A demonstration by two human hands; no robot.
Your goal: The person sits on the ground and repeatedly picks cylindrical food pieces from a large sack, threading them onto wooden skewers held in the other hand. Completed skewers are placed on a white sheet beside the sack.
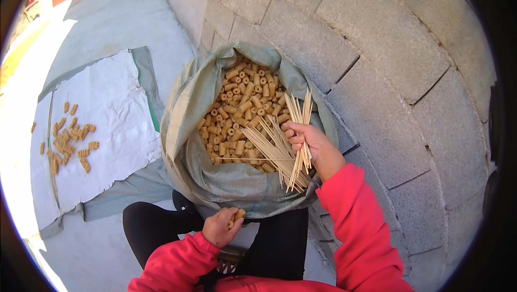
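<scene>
A large woven sack [210,187] with its rim rolled down stands in front of my knees. It is filled with short, tan, hollow cylindrical pieces [246,102]. My right hand [309,140] grips an upright bundle of thin wooden sticks [299,110] over the sack's right side. More loose sticks [270,150] lie slanting across the pieces just beside that hand, and one stick crosses them sideways. Between the sack and my lap, my left hand [222,225] is closed around a few of the tan pieces [240,214]; my fingers hide how many.
On the left, a white sheet [105,90] lies over a grey-green cloth [121,191] on the concrete floor [121,17]. Several ridged tan pieces [64,142] are scattered on the sheet. A concrete block wall [363,102] rises close along the right side of the sack.
</scene>
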